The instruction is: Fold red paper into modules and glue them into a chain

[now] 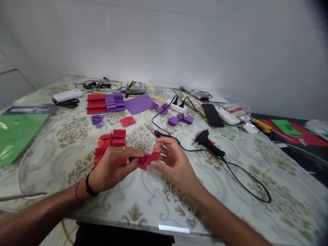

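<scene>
Between my two hands is a small folded piece of red paper [146, 161]. My left hand [114, 165] pinches its left end, with a black band and a thin red string at the wrist. The right end is between the thumb and fingers of my right hand [174, 160]. Partly hidden behind my left hand lie several folded red paper strips [104, 141] in two columns. Just beyond my right hand are scissors [160, 133] with black handles. A flat red paper piece [128, 121] rests farther back, near a crumpled purple paper [97, 119].
A black glue gun [210, 143] with a looping cord lies at right. Farther back are a power strip [176, 106], a black phone [213, 115], a purple sheet [139, 103] and folded purple papers [115, 102]. A green pack [23, 133] lies at left, near black-handled scissors [69, 103].
</scene>
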